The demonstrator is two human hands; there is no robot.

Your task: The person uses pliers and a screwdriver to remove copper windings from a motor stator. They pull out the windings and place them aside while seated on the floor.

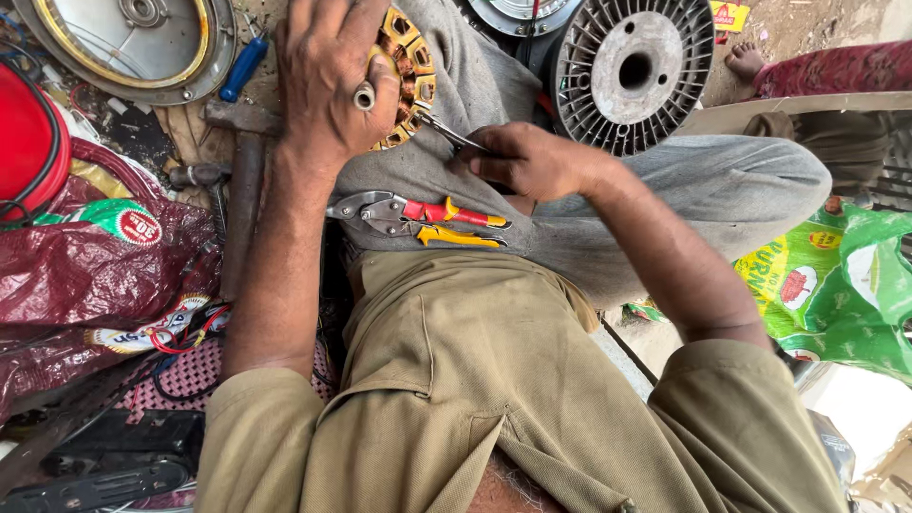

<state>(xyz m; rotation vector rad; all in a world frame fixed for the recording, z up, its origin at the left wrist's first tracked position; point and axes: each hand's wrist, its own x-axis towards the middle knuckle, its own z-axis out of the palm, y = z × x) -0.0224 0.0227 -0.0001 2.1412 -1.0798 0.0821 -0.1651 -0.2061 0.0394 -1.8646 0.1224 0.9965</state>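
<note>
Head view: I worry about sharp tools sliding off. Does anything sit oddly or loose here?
Yes. The red-and-yellow snips lie loose on the person's lap, not on the ground. The left hand presses a copper-wound stator on the knee; the right hand works a thin metal tool against it.

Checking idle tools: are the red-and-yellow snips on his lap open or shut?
Open: the snips lie on the lap with yellow handles spread apart.

A repair workshop: hammer (242,180), snips (418,217) and wire spool (634,71) lie about.
</note>
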